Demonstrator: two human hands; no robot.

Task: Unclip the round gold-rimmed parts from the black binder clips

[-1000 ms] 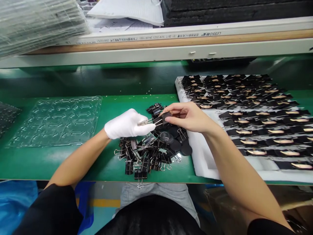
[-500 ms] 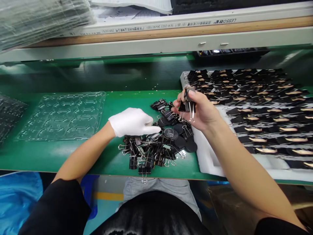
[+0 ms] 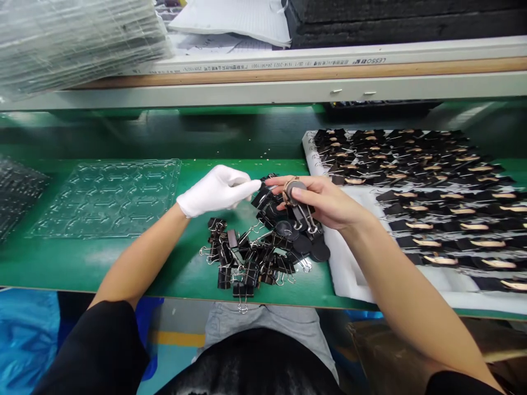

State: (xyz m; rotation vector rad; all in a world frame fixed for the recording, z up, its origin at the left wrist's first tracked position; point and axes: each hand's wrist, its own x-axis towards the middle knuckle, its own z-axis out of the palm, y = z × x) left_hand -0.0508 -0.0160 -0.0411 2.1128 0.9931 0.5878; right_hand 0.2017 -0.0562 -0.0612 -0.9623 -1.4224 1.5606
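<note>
My left hand, in a white glove, is above the left side of the pile, its thumb and forefinger pointing right toward my other hand. Whether its fingertips pinch anything small is not visible. My bare right hand holds a black binder clip with a round dark disc at its top, the thumb pressed on the disc. Beneath both hands lies a pile of black binder clips with silver wire handles. Black round discs lie at the pile's right side.
A white foam tray on the right holds rows of black clips with tan pieces. A clear plastic tray lies on the green table at left. A shelf edge runs across the back, with stacked clear trays above.
My right hand has moved left and down with the clip and disc, turning them. My left hand has risen off the pile, closer to the right hand. The view has tilted up slightly.
</note>
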